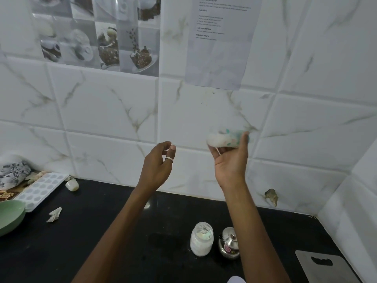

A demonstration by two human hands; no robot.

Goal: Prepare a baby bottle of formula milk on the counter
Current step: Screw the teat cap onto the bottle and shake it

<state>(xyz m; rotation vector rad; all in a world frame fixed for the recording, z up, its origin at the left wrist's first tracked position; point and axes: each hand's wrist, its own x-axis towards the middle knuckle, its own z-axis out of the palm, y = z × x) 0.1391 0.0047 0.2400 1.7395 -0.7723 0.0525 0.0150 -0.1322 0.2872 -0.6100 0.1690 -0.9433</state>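
Bottle blurred, lying sideways above the counter — grasped in right hand. Left hand beside it, fingers loosely curled, empty. Jar below — on the counter.

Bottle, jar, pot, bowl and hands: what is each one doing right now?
Bottle: blurred, held on its side in the right hand.
Left hand: raised, holding nothing.
Jar: upright, white powder inside.
Steel pot: upright, lid on.
Green bowl: on counter, partly out of frame.
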